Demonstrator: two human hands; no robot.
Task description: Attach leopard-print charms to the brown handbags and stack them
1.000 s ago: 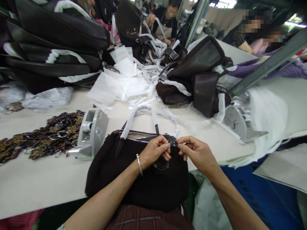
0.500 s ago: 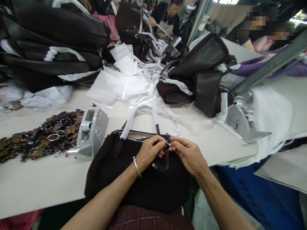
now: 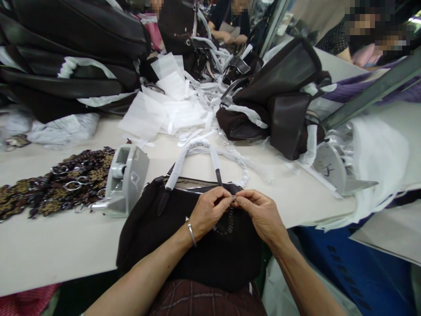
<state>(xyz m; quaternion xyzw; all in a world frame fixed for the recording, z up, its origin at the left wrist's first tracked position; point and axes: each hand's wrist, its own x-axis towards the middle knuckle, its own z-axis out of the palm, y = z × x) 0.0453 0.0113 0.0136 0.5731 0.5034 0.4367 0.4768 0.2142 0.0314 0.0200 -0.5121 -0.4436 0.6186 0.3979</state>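
Note:
A dark brown handbag (image 3: pixel 184 245) rests against my lap at the table's front edge, its white-wrapped handles (image 3: pixel 194 151) standing up and its zipped top partly open. Over its upper right side, my left hand (image 3: pixel 212 210) and my right hand (image 3: pixel 261 213) meet fingertip to fingertip. Both are closed in a pinch on the metal end of a dark chain (image 3: pixel 229 226). The chain hangs in a loop against the bag's front. Fingers cover most of the small metal part, so I cannot tell whether it is fastened.
Left of the bag stands a grey tape dispenser (image 3: pixel 126 184) beside a heap of patterned charms with rings (image 3: pixel 72 184). White sheets (image 3: pixel 148 114) and wrapped straps lie behind. Dark bags are piled at left (image 3: pixel 75 44) and right (image 3: pixel 286 96). Another dispenser (image 3: pixel 335 169) stands right. Co-workers sit beyond.
My hands have drawn closer together, fingertips now touching at the metal part, which is more hidden. A co-worker's hands at the back have lowered. The view has shifted slightly.

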